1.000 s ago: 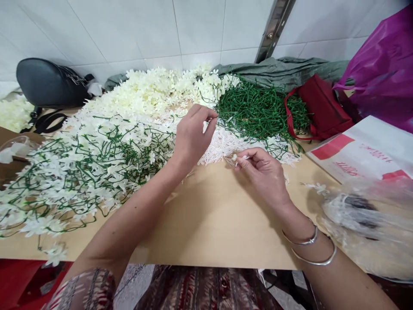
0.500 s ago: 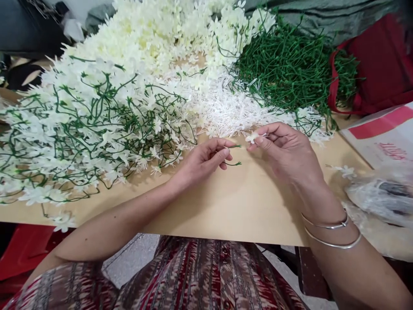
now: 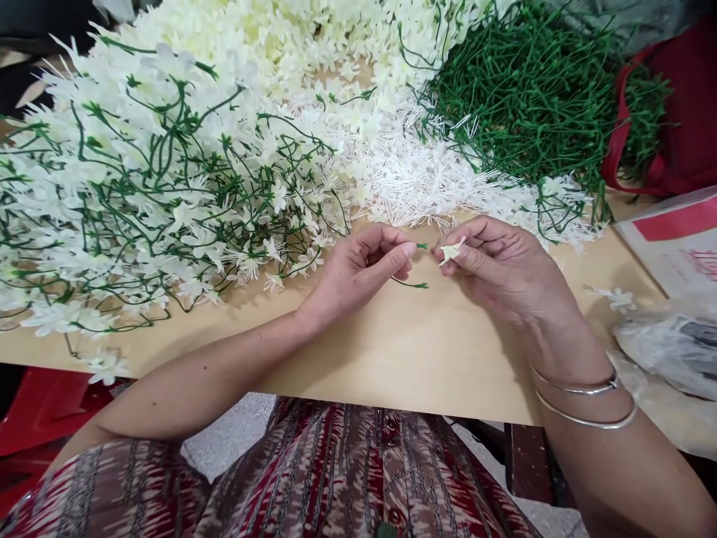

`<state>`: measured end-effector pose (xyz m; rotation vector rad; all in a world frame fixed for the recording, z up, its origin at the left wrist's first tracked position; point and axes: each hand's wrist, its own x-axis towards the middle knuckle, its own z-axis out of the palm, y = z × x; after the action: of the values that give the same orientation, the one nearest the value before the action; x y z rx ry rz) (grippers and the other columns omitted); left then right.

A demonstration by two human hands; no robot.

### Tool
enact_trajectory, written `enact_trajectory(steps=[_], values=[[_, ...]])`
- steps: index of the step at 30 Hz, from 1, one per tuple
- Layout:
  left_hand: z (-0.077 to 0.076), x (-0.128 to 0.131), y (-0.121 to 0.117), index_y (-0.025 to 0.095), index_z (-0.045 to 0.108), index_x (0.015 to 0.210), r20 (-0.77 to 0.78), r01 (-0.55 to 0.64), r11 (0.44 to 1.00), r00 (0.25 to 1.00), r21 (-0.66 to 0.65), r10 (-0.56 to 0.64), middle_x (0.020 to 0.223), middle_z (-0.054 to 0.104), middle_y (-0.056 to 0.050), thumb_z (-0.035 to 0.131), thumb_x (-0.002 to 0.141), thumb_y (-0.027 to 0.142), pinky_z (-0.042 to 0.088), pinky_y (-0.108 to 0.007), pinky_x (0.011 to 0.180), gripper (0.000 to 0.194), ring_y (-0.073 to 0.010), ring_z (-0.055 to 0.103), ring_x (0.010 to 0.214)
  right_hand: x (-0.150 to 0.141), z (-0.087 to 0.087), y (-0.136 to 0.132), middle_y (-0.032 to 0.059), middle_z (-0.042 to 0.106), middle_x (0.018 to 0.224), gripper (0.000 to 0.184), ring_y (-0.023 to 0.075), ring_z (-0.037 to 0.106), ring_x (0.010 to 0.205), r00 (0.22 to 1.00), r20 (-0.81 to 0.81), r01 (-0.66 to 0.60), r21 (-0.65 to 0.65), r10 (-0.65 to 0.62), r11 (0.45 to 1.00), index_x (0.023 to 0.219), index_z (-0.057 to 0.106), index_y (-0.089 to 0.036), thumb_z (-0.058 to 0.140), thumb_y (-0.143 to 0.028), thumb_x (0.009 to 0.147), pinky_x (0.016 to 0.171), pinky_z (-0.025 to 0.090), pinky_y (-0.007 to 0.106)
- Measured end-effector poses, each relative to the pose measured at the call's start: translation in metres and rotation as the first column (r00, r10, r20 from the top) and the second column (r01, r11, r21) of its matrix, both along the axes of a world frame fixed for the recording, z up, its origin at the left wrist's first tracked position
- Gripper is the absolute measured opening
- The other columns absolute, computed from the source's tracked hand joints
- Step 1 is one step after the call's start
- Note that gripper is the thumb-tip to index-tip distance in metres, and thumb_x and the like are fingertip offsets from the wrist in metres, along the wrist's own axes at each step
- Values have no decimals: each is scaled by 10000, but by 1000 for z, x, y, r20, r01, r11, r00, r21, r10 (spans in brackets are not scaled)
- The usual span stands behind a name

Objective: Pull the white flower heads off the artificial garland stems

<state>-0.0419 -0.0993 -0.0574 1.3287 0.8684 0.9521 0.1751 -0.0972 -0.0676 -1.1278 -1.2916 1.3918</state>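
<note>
My left hand (image 3: 367, 269) pinches a green plastic stem (image 3: 421, 246) between thumb and fingers, its tip poking out to the right. A second green tip (image 3: 417, 285) shows just below the same fingers; whether both belong to one piece is hidden. Between the thumb and fingers of my right hand (image 3: 498, 265) is a small white artificial flower (image 3: 452, 252), its petals facing left. A short gap separates the flower from the upper green tip. Both hands are held over the wooden table (image 3: 426, 366) near its front edge.
Flowers on green stems (image 3: 168, 187) heap up at left, loose cream blossoms (image 3: 269, 45) behind. White stamen-like pieces (image 3: 408, 172) lie in the middle. Bare green stems (image 3: 538, 104) pile at right, by a red bag (image 3: 694, 112), a printed box (image 3: 677, 232) and a plastic bag (image 3: 672, 344).
My right hand has turned the white flower so its petals point more to the left. The left thumb has slid forward along the green stem. The view has shifted slightly.
</note>
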Motion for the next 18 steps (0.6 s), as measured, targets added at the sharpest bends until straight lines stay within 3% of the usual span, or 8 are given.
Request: enact_trajectory(steps=[6, 12, 18], values=[[0, 2, -2, 172, 673, 894, -21, 20, 997, 1000, 70, -19, 775, 702, -19, 716, 945, 489, 540, -241, 688, 324, -111, 646, 706, -2, -1, -1, -30, 676, 661, 428, 132, 609, 522, 999, 34, -4, -3, 4, 1000, 790, 681, -257, 903, -603, 673, 516, 507, 303], [-2, 3, -3, 156, 677, 897, -64, 24, 996, 998, 89, -19, 754, 681, -15, 715, 947, 466, 484, -217, 626, 317, -95, 606, 670, -4, 7, -6, -16, 697, 658, 305, 97, 622, 576, 999, -29, -30, -93, 28, 995, 821, 716, -230, 921, -441, 738, 566, 464, 252], [-2, 3, -3, 162, 667, 897, -59, 1, 995, 998, 96, 4, 764, 679, -15, 710, 955, 420, 478, -222, 633, 268, -100, 611, 684, -2, 10, -6, -11, 680, 635, 320, 122, 599, 554, 999, 22, -32, -84, 34, 996, 803, 716, -254, 913, -495, 731, 524, 426, 282]])
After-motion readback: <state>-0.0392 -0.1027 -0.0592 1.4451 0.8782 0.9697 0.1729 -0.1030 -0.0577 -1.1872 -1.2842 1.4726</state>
